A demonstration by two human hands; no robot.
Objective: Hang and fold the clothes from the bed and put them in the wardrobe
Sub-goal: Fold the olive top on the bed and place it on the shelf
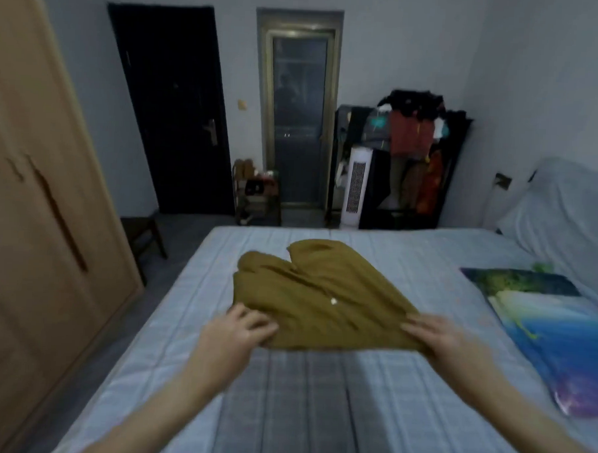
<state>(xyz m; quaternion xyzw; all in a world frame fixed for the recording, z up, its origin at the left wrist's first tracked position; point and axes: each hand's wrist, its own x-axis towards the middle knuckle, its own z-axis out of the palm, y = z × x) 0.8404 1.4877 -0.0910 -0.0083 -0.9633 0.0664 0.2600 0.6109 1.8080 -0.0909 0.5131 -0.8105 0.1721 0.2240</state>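
Observation:
A mustard-yellow buttoned shirt [322, 296] lies folded on the bed [317, 398], which has a pale blue checked sheet. My left hand [238, 330] grips the shirt's near left corner, fingers curled on the cloth. My right hand [436, 335] holds the near right corner, fingers tucked under the edge. The near edge of the shirt is lifted slightly off the sheet. The wooden wardrobe [44, 215] stands at the left with its doors closed.
A colourful pillow [553, 326] lies on the bed's right side, with a covered headboard [565, 210] behind it. Across the room are a dark door [172, 111], a glass door [297, 116], a white tower fan [355, 191], a clothes rack [413, 156] and a small stool [143, 233].

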